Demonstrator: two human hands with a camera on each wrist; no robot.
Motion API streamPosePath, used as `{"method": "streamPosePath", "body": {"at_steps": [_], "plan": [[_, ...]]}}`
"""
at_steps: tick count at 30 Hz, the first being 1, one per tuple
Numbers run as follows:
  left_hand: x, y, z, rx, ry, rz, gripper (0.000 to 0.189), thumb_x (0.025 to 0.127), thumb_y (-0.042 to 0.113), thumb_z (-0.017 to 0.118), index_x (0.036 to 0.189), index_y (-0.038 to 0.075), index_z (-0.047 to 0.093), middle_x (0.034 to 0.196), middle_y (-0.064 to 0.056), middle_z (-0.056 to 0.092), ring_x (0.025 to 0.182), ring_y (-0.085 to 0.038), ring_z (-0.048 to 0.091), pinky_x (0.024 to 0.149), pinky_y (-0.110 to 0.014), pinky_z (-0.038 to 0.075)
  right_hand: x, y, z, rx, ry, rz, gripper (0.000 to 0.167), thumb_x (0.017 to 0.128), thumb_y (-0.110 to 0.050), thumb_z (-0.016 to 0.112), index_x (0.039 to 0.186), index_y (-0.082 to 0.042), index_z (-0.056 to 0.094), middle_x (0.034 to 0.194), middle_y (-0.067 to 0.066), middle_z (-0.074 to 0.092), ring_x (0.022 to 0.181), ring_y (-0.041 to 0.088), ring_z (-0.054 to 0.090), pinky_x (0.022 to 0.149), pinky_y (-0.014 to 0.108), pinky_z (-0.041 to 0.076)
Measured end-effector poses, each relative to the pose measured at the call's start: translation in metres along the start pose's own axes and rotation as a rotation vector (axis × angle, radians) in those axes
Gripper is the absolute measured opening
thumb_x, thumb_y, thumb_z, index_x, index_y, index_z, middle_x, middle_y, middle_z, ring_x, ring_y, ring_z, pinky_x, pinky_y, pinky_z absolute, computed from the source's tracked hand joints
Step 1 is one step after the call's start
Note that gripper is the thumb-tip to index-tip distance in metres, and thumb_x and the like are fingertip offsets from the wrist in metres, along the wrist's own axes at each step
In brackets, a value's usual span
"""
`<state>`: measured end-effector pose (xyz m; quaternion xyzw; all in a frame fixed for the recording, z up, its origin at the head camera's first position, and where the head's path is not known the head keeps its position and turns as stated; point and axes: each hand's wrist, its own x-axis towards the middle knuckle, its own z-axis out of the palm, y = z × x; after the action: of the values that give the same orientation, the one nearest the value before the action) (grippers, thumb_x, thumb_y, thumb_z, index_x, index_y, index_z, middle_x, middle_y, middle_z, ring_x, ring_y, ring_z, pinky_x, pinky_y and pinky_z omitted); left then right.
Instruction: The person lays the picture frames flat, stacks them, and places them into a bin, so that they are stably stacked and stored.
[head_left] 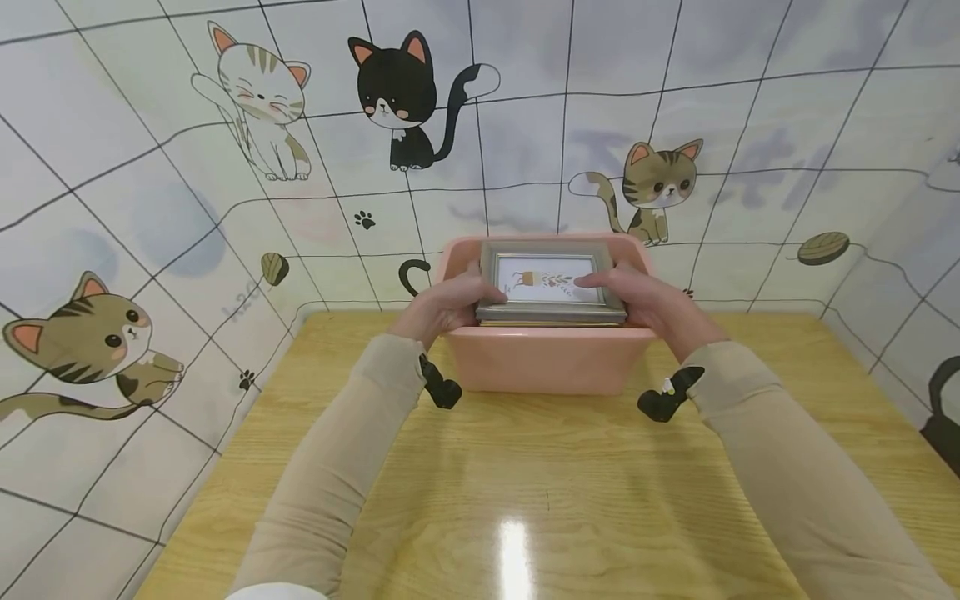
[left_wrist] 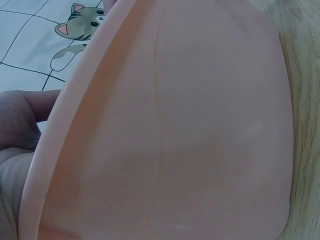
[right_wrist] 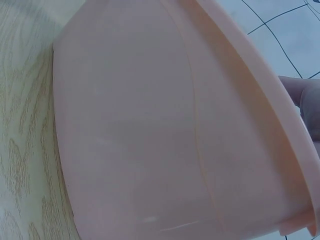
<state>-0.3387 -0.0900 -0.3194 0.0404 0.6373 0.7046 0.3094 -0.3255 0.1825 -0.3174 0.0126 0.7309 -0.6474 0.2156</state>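
Observation:
A picture frame (head_left: 543,279) with a silver-grey border and a small brown print lies face up at the top of a pink plastic bin (head_left: 543,360). Beneath its near edge shows a thin gold-coloured edge (head_left: 551,323), perhaps of another frame. My left hand (head_left: 459,298) grips the frame's left side, thumb over the front. On the right side my right hand (head_left: 636,292) holds it the same way, thumb on the picture. The fingers under the frame are hidden inside the bin. Both wrist views are filled mostly by the bin's outer wall (left_wrist: 210,125).
The bin stands on a wood-grain table (head_left: 510,467), near its back edge. Behind and to the left rises a wall covering (head_left: 517,150) with grid lines and cartoon cats. At the far right edge is a black shape (head_left: 943,433), cut off by the view.

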Motion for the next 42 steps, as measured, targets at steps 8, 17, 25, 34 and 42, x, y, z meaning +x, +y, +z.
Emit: {"method": "streamPosePath", "body": {"at_steps": [8, 17, 25, 34, 42], "plan": [[0.0, -0.001, 0.001, -0.031, 0.012, -0.037, 0.095, 0.092, -0.015, 0.051, 0.156, 0.033, 0.0, 0.15, -0.014, 0.037, 0.13, -0.032, 0.051, 0.108, -0.049, 0.043, 0.0, 0.001, 0.001, -0.009, 0.016, 0.035, 0.082, 0.102, -0.015, 0.06, 0.158, -0.008, 0.001, 0.156, 0.016, 0.022, 0.133, 0.028, 0.04, 0.111, 0.041, 0.037], [-0.003, -0.001, 0.008, -0.026, 0.031, -0.048, 0.098, 0.094, -0.011, 0.053, 0.157, 0.035, -0.006, 0.147, -0.013, 0.036, 0.126, -0.03, 0.051, 0.106, -0.048, 0.046, -0.005, 0.0, 0.0, -0.028, 0.025, 0.011, 0.078, 0.103, -0.019, 0.059, 0.158, -0.009, 0.005, 0.153, 0.014, 0.029, 0.129, 0.025, 0.045, 0.105, 0.035, 0.043], [0.001, -0.003, 0.012, -0.01, 0.044, 0.017, 0.103, 0.09, -0.014, 0.055, 0.16, 0.034, -0.002, 0.152, -0.007, 0.029, 0.134, -0.028, 0.044, 0.113, -0.044, 0.036, -0.008, 0.002, 0.002, -0.034, 0.039, -0.084, 0.073, 0.102, -0.012, 0.06, 0.159, -0.007, 0.014, 0.152, 0.014, 0.031, 0.128, 0.026, 0.043, 0.111, 0.04, 0.035], [0.002, -0.004, 0.015, 0.004, 0.043, 0.026, 0.093, 0.094, -0.007, 0.055, 0.16, 0.033, 0.003, 0.15, -0.006, 0.033, 0.134, -0.026, 0.044, 0.112, -0.043, 0.038, -0.011, 0.002, 0.0, -0.052, 0.03, -0.085, 0.062, 0.105, -0.018, 0.054, 0.157, -0.004, 0.022, 0.141, 0.012, 0.045, 0.116, 0.019, 0.054, 0.104, 0.033, 0.042], [0.001, -0.002, 0.017, 0.006, 0.065, 0.005, 0.081, 0.102, 0.007, 0.056, 0.159, 0.031, 0.005, 0.147, -0.009, 0.042, 0.129, -0.027, 0.051, 0.111, -0.045, 0.041, -0.009, 0.005, -0.003, -0.085, 0.006, -0.118, 0.062, 0.106, -0.021, 0.051, 0.158, -0.004, 0.021, 0.148, 0.015, 0.038, 0.132, 0.029, 0.04, 0.117, 0.048, 0.028]]}}
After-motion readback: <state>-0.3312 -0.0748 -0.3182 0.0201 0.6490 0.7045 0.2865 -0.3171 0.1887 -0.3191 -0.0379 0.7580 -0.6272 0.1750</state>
